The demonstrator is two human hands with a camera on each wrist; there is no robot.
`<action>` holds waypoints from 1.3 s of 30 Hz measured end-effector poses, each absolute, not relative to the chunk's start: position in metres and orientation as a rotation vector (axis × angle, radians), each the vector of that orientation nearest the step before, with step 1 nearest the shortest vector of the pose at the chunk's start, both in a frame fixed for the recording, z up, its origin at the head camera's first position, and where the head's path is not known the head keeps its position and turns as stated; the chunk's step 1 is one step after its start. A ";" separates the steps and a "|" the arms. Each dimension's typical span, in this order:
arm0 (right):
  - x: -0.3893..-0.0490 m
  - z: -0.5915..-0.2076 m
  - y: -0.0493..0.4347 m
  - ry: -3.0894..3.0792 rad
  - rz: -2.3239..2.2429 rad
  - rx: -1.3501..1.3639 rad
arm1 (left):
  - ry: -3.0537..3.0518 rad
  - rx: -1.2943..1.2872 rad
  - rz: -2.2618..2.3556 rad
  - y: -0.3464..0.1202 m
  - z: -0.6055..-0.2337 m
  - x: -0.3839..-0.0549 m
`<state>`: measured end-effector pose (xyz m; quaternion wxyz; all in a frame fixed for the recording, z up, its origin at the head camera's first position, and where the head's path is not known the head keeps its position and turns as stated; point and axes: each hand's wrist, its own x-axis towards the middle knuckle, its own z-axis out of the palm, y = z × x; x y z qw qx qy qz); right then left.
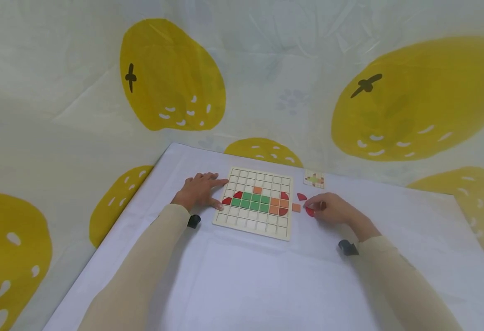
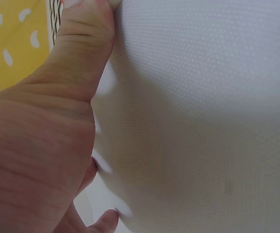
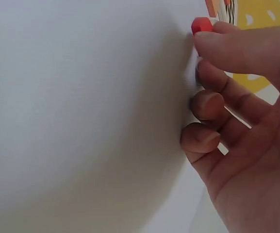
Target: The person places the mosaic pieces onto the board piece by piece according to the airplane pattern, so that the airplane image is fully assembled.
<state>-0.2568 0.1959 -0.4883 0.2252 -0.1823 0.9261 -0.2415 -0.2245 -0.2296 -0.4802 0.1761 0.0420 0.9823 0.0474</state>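
Note:
A pale square-grid board [image 1: 251, 224] lies on the table, bearing a row of green square tiles [image 1: 254, 201], orange squares [image 1: 274, 205] and red rounded pieces [image 1: 284, 196]. At the board's left edge rests my left hand [image 1: 198, 191], fingers spread, its index finger and thumb touching the rim. To the right of the board, my right hand [image 1: 333, 209] pinches a red quarter-round tile [image 3: 201, 24] between thumb and fingertip, low over the tabletop. Its other fingers curl loosely. Beside that hand lie a loose orange square [image 1: 296, 207] and another red quarter-round tile [image 1: 302, 196].
A small pattern card [image 1: 314, 179] with a coloured design lies beyond the right hand, near the table's back edge. White cloth covers the table [image 1: 242, 276]. Behind it hangs a pale curtain printed with yellow fruit [image 1: 171, 73].

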 end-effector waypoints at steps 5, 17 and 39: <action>-0.257 -0.487 0.195 2.542 -0.659 -0.501 | 2.779 0.119 0.137 -0.231 -0.480 -0.224; -0.256 -0.492 0.196 2.590 -0.664 -0.449 | 2.770 0.118 0.142 -0.230 -0.480 -0.225; -0.256 -0.486 0.187 2.632 -0.666 -0.449 | 2.781 0.124 0.150 -0.231 -0.479 -0.222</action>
